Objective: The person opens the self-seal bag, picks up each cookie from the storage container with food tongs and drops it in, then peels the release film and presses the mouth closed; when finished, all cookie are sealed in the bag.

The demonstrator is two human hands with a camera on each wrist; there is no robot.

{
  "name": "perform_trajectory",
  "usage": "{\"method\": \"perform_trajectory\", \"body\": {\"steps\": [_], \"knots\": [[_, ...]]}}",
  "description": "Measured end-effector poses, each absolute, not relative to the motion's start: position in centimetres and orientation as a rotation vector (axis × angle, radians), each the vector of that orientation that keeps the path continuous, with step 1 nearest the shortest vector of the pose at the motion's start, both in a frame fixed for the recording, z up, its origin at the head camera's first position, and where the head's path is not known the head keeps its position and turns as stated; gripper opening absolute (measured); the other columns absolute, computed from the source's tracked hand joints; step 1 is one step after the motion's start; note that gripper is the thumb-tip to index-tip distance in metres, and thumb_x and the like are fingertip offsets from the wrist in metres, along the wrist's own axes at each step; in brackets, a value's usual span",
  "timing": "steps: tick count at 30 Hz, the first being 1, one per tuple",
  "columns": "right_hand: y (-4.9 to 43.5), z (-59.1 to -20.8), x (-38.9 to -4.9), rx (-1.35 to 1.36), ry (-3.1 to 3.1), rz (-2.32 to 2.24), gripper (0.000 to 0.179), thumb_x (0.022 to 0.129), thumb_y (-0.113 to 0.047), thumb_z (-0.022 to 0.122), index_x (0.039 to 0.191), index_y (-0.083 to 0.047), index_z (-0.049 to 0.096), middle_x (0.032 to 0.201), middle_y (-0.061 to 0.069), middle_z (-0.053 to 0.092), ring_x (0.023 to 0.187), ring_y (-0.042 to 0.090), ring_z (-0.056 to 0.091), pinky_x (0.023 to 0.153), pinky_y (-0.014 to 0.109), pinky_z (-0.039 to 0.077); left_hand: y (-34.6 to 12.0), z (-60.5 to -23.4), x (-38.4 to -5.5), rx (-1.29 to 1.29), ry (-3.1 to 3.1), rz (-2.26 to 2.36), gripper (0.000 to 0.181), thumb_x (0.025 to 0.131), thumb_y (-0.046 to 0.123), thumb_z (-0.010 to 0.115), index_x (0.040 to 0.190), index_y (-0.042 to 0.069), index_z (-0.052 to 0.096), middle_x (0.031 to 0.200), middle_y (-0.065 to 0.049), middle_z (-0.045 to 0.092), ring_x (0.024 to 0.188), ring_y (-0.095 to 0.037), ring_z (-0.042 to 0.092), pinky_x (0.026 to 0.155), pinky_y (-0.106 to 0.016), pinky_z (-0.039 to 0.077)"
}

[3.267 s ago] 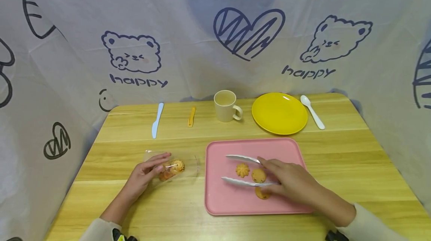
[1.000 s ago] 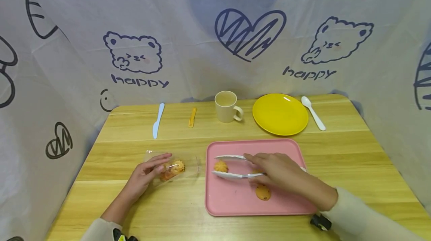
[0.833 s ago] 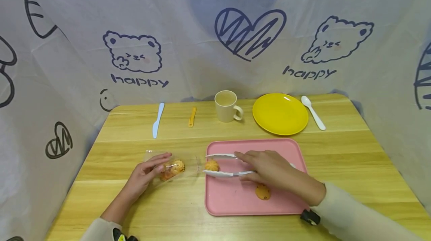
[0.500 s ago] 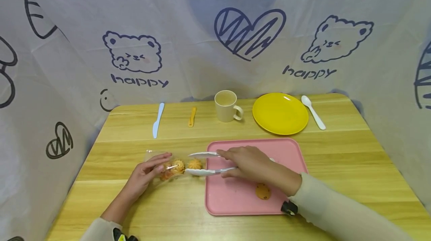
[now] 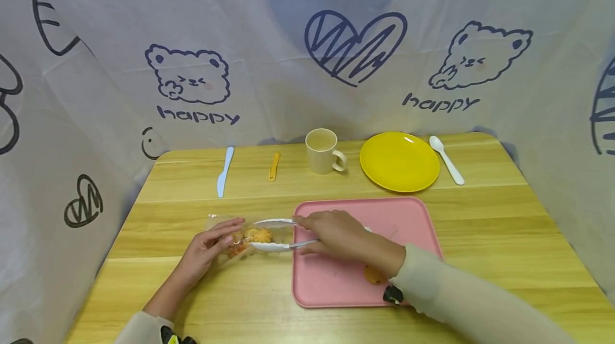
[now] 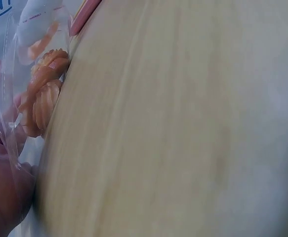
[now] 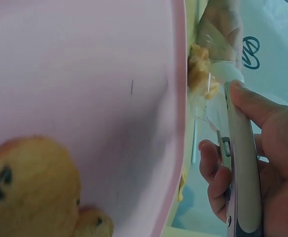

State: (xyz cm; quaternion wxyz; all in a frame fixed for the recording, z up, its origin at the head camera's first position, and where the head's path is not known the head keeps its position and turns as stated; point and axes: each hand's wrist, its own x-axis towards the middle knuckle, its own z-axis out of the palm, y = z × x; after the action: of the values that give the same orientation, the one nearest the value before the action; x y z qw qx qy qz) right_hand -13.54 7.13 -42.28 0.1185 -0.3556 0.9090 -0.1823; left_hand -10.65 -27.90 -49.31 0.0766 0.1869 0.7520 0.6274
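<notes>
The right hand [image 5: 336, 234] clamps the tongs [image 5: 274, 247], crossing the left edge of the pink tray [image 5: 336, 286] into the clear bag [image 5: 283, 233], around one cookie [image 5: 261, 235]. The left hand [image 5: 205, 248] holds this bag, fingers bent, with table [image 5: 240, 301] room toward the knife [image 5: 224, 173].

We've got two hands in play, one left hand [image 5: 206, 248], one right hand [image 5: 338, 234], plus one pair of tongs [image 5: 271, 247] and one bag [image 5: 283, 234], its cookies [image 5: 260, 235] too jumbled to count! One tray [image 5: 331, 285] shows two more cookies [image 7: 32, 187], and here's the rest: one mug [image 5: 321, 154], one plate [image 5: 400, 162], one spoon [image 5: 448, 161], one knife [image 5: 225, 173], one orange utensil [image 5: 274, 166]! Behind, two bears [image 5: 189, 78] and two "happy" captions [image 5: 198, 115]!
</notes>
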Motion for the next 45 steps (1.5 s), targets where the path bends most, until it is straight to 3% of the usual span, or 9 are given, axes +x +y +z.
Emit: {"method": "perform_trajectory", "body": {"steps": [8, 22, 33, 45], "knots": [[5.9, -42.9, -13.5, -1.075, 2.667, -0.570, 0.071, 0.096, -0.054, 0.068, 0.153, -0.015, 0.052, 0.143, 0.005, 0.064, 0.124, 0.021, 0.063, 0.097, 0.044, 0.055, -28.0, -49.3, -10.7, 0.553, 2.261, 1.894, 0.032, 0.107, 0.000, 0.051, 0.136, -0.011, 0.060, 0.151, -0.023, 0.052, 0.140, -0.005, 0.047, 0.111, -0.015, 0.039], [6.4, -43.3, -13.7, -1.102, 2.698, -0.508, 0.072, 0.096, -0.054, 0.068, 0.155, -0.016, 0.050, 0.144, 0.006, 0.063, 0.117, 0.022, 0.067, 0.094, 0.044, 0.056, -28.1, -49.0, -10.5, 0.461, 2.319, 1.846, 0.032, 0.106, 0.001, 0.053, 0.136, -0.008, 0.061, 0.151, -0.020, 0.054, 0.138, -0.002, 0.049, 0.111, -0.013, 0.038], [4.4, -43.5, -13.7, -1.289, 2.749, -0.373, 0.072, 0.097, -0.056, 0.064, 0.157, -0.019, 0.047, 0.136, 0.001, 0.068, 0.101, 0.017, 0.070, 0.083, 0.036, 0.058, -27.7, -48.8, -10.3, 0.489, 2.270, 1.908, 0.031, 0.107, 0.002, 0.052, 0.133, -0.011, 0.062, 0.150, -0.019, 0.055, 0.139, -0.004, 0.050, 0.112, -0.015, 0.038], [4.8, -43.6, -13.9, -1.313, 2.763, -0.379, 0.072, 0.097, -0.054, 0.066, 0.156, -0.019, 0.048, 0.132, 0.002, 0.069, 0.101, 0.018, 0.070, 0.084, 0.038, 0.058, -28.1, -48.7, -10.5, 0.584, 2.238, 1.893, 0.031, 0.107, -0.001, 0.049, 0.134, -0.012, 0.061, 0.150, -0.023, 0.053, 0.141, -0.006, 0.048, 0.113, -0.015, 0.037]]}}
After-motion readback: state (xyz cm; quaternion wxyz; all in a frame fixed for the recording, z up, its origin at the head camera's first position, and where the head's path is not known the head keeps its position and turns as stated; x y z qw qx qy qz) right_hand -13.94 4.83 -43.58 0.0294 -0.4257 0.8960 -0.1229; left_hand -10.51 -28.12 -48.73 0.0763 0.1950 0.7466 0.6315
